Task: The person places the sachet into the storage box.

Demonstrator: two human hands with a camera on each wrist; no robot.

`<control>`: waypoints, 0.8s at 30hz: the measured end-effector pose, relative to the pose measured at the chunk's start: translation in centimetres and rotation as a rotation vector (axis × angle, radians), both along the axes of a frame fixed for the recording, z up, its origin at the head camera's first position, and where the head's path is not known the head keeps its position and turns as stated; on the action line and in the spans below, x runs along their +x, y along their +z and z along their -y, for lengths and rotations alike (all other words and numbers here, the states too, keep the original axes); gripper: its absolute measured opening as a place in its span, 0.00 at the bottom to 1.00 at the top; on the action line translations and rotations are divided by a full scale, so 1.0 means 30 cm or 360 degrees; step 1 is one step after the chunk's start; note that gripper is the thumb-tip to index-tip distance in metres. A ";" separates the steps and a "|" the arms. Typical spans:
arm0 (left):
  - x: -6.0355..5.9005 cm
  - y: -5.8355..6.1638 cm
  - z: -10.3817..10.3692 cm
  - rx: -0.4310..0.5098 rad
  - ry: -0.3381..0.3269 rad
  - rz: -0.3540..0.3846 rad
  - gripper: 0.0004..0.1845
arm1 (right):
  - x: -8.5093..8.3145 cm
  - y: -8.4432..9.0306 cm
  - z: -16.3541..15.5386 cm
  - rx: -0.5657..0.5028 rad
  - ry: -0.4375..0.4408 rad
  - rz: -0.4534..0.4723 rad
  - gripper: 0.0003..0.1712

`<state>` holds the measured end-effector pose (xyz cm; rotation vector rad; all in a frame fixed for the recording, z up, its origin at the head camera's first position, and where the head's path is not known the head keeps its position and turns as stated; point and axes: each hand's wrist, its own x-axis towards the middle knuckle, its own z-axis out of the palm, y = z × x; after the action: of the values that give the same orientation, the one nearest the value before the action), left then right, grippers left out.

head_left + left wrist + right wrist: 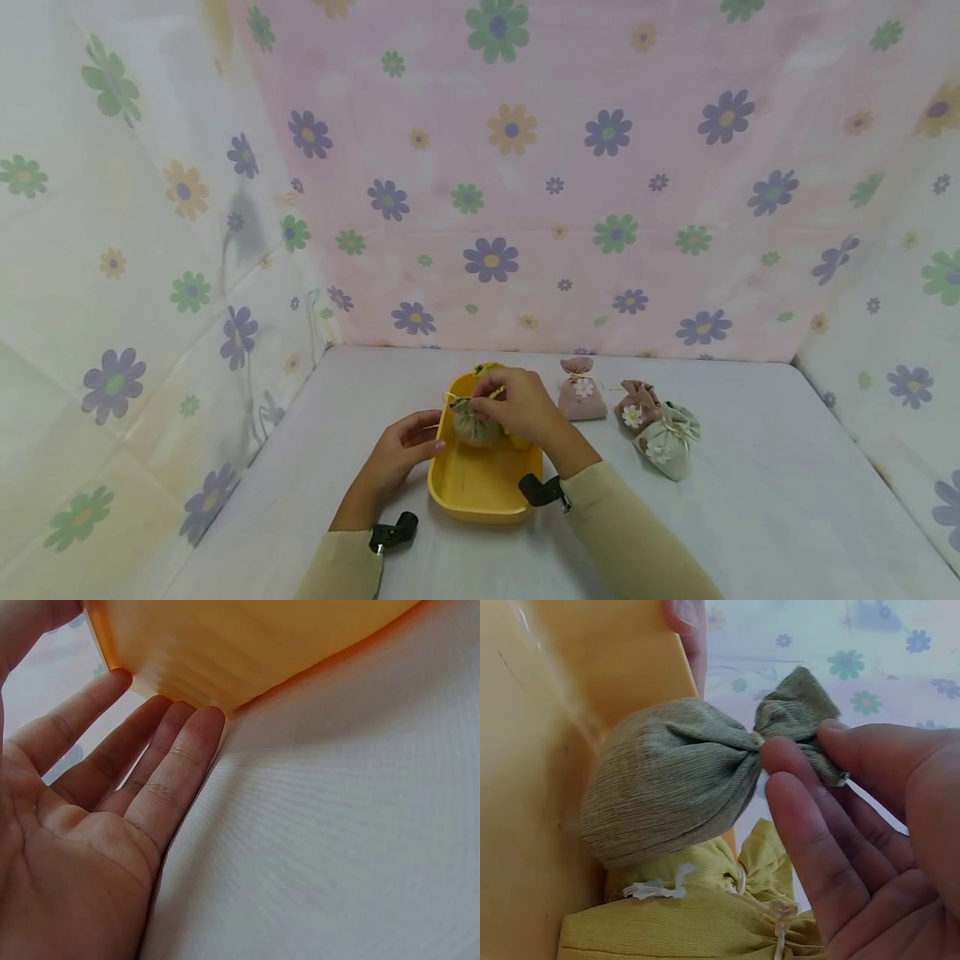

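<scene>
My right hand [517, 404] pinches the gathered neck of a grey-green drawstring pouch [675, 780] between thumb and fingers. The pouch's round body hangs inside a yellow plastic bin [480, 507]. Beside it, in the right wrist view, lie mustard-yellow pouches [667, 926] with white ties, partly covered by the grey-green one. My left hand [405, 450] holds the bin's left side, its thumb over the rim. In the left wrist view its fingertips [202, 724] rest against the bin's outer wall, low down by the tabletop.
Right of the bin, a pink pouch [582, 404] with a white flower stands on the white table [750, 500]. Farther right, a darker pink pouch [637, 402] and a pale green pouch [667, 446] lie against each other. Flower-printed cloth [555, 250] encloses the back and sides.
</scene>
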<state>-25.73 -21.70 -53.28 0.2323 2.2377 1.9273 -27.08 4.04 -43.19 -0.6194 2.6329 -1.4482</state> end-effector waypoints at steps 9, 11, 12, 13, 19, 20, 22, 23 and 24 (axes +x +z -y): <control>-0.005 -0.008 0.002 0.0005 -0.0010 -0.0003 0.31 | -0.005 -0.018 0.004 0.0065 -0.0001 0.0067 0.03; -0.006 -0.008 0.003 0.0002 -0.0009 -0.0005 0.30 | -0.005 -0.020 0.006 0.0060 -0.0003 0.0076 0.03; -0.006 -0.008 0.003 0.0002 -0.0008 -0.0008 0.30 | -0.004 -0.020 0.006 0.0059 -0.0003 0.0079 0.03; -0.006 -0.007 0.003 0.0004 -0.0007 -0.0004 0.29 | -0.003 -0.021 0.007 0.0055 -0.0001 0.0080 0.03; -0.002 -0.001 0.001 0.0014 -0.0021 -0.0008 0.28 | -0.001 -0.028 0.010 0.0075 0.0011 0.0032 0.03; -0.001 0.000 0.000 0.0014 -0.0022 -0.0006 0.28 | 0.000 -0.030 0.010 0.0078 0.0012 0.0021 0.03; 0.000 0.000 -0.001 0.0018 -0.0020 0.0000 0.28 | 0.001 -0.031 0.010 0.0081 0.0016 0.0002 0.04; 0.000 -0.001 0.000 0.0018 -0.0015 0.0003 0.28 | 0.003 -0.031 0.010 0.0087 0.0017 -0.0010 0.05; 0.000 -0.001 0.000 0.0016 -0.0013 0.0002 0.28 | 0.004 -0.030 0.010 0.0095 0.0018 -0.0020 0.05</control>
<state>-25.72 -21.69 -53.32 0.2406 2.2235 1.9343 -26.95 3.76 -44.10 -0.6383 2.6665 -1.3620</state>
